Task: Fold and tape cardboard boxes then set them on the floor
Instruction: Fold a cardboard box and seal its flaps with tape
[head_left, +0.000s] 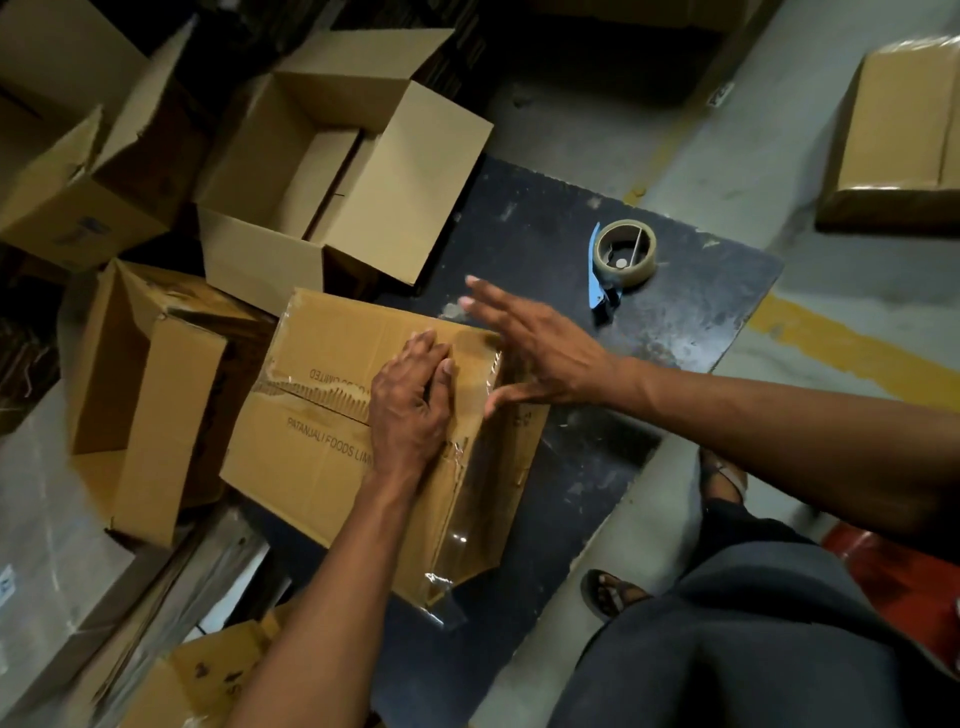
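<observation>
L. hand is pressing tape onto the box seam, fingers curled; R. hand is hovering spread at the edge — best rubbing firmly w/o wrinkles.

Person, head-camera view: both forearms bare to the frame edge, no sleeve, watch, ring or glove visible on the left hand or the right hand. Lower body clad in dark grey-blue trousers, loose and softly creased, at the near right of the dark bench. Feet in dark open-toed sandals: one sandal just off the bench's near edge, a second strapped sandal just beyond it.
</observation>
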